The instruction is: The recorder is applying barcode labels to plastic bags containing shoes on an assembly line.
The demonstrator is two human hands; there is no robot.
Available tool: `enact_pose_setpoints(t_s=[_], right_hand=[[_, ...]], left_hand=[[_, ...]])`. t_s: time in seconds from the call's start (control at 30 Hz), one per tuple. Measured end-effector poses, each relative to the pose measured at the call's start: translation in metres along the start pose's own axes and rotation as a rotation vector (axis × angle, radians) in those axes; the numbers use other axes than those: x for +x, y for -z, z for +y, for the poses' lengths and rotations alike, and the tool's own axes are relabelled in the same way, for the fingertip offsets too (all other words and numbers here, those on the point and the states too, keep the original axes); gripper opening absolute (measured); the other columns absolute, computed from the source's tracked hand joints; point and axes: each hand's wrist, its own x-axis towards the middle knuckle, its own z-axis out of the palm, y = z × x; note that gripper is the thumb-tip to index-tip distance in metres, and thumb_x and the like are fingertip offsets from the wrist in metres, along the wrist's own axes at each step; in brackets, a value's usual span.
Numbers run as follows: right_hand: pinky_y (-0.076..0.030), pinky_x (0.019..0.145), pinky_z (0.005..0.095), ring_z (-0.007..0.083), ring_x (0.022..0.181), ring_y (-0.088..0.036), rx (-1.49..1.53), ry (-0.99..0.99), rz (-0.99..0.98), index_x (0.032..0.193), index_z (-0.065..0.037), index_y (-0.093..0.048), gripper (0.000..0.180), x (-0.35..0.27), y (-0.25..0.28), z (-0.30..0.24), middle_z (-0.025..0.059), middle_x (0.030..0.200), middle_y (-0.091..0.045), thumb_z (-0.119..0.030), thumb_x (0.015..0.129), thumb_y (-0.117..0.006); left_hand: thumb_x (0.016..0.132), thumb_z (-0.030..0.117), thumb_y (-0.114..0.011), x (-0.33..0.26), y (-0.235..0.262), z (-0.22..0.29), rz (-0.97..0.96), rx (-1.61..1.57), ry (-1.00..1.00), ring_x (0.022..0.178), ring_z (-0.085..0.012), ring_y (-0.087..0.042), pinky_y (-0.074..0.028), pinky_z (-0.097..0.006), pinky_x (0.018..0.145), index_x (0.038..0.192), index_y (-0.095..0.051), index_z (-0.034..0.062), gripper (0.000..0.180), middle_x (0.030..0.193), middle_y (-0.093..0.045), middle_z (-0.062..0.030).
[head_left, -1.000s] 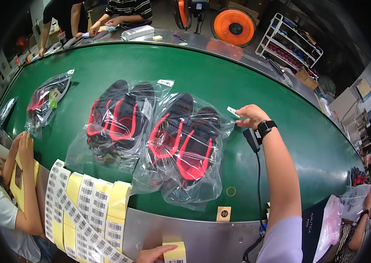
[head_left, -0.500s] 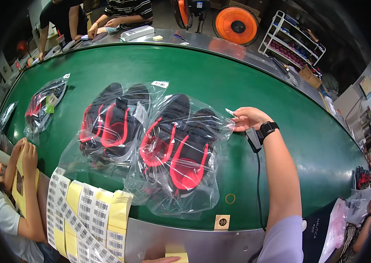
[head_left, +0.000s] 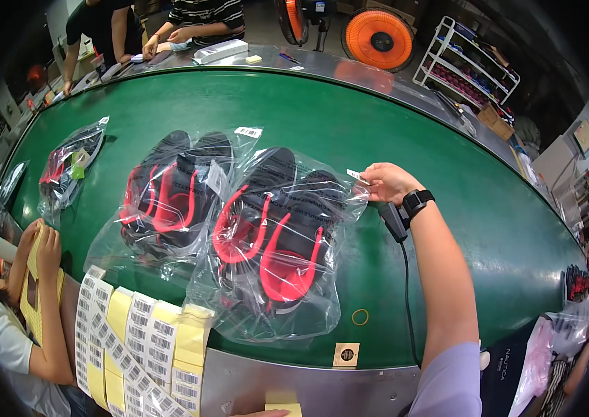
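My right hand (head_left: 393, 183) has its thumb and fingers pinched on a small white label (head_left: 356, 175) at the upper right corner of a clear plastic bag (head_left: 308, 326). Inside that bag is a pair of black shoes (head_left: 271, 167) with bright red-pink trim. Of my left hand (head_left: 266, 414), only a sliver shows at the lower edge beside a yellow slip (head_left: 284, 409); its fingers are mostly hidden. A second bagged pair of black and red shoes (head_left: 173, 201) lies against the first, to its left, with a white barcode label (head_left: 248, 131) at its top corner.
Strips of barcode labels (head_left: 143, 333) hang over the near metal edge. A rubber band (head_left: 360, 317) and a small tan card (head_left: 346, 354) lie on the green belt (head_left: 447, 278). Another bagged shoe pair (head_left: 68, 170) lies far left. Co-workers stand left and across; an orange fan (head_left: 378, 40) is behind.
My right hand has shifted slightly left and up with the label, which now lies at the bag's corner. Both near shoe bags, the rubber band and the card have slid a little left.
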Motion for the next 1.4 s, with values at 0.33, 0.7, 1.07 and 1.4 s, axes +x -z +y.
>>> enact_pose_setpoints(t_s=[0.33,0.7,1.07,1.4], right_hand=[[-0.06,0.08,0.043,0.0138,0.069,-0.061,-0.07,0.01,0.049,0.092,-0.004,-0.054,0.011,0.005,-0.016,0.003,0.0071,0.087,-0.061,0.001,0.09,-0.064],[-0.058,0.066,0.0337,0.017,0.069,-0.065,-0.105,0.171,0.135,0.127,-0.001,-0.048,0.05,-0.001,-0.034,0.014,0.0105,0.084,-0.066,0.008,0.082,-0.069],[-0.054,0.086,0.0331,0.0191,0.091,-0.069,-0.031,0.396,-0.48,0.123,0.003,-0.06,0.03,-0.154,-0.196,0.004,0.0128,0.101,-0.072,-0.01,0.096,-0.063],[-0.045,0.104,0.0377,0.029,0.122,-0.059,-0.469,0.611,-0.3,0.13,0.005,-0.053,0.051,-0.114,-0.249,0.089,0.0216,0.13,-0.061,-0.013,0.086,-0.071]], left_hand=[[0.084,0.012,-0.071,0.0,-0.001,0.004,-0.015,-0.085,0.085,0.101,-0.029,-0.069,-0.053,-0.036,0.086,0.126,-0.06,-0.0058,0.046,0.111,-0.068,-0.0218],[0.083,0.01,-0.072,0.002,-0.004,0.005,0.02,0.014,0.031,0.095,-0.0333,-0.07,-0.055,-0.037,0.082,0.123,-0.061,-0.0039,0.044,0.108,-0.068,-0.0234],[0.09,0.001,-0.067,-0.011,-0.009,-0.009,0.005,-0.259,0.129,0.102,-0.0168,-0.067,-0.056,-0.03,0.088,0.134,-0.055,-0.0033,0.046,0.118,-0.066,-0.0147],[0.095,0.0,-0.061,0.005,-0.016,-0.013,0.0,-0.348,0.096,0.104,-0.0125,-0.064,-0.053,-0.026,0.089,0.133,-0.055,-0.0026,0.039,0.121,-0.063,-0.0085]])
